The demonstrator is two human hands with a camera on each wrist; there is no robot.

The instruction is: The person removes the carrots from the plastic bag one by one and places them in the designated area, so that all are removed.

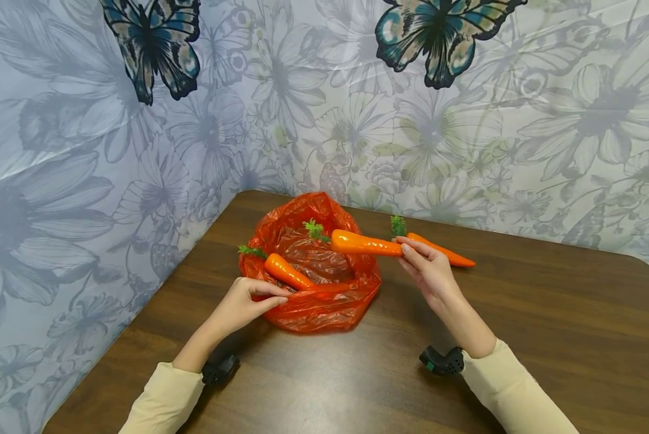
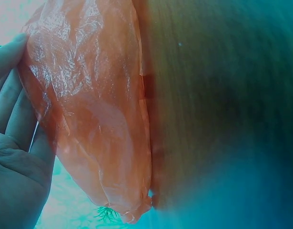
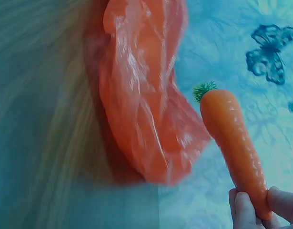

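A red plastic bag (image 1: 324, 313) stands on the table with its mouth spread wide. My left hand (image 1: 250, 299) pinches the near left rim of this bag between thumb and fingers. One orange carrot (image 1: 287, 271) with a green top lies inside, leaning on the left rim. In my right hand (image 1: 427, 268), a second carrot (image 1: 364, 244) is gripped by its thin end. Its green top (image 1: 316, 230) points left, over the bag's opening. The right wrist view shows that same carrot (image 3: 234, 138) between thumb and fingers, beside the bag (image 3: 141, 95).
Behind my right hand a third carrot (image 1: 449, 253) lies on the brown wooden table (image 1: 546, 325), its green top to the left. A wall covering (image 1: 281, 90) with flowers and butterflies rises behind the table's back and left edges.
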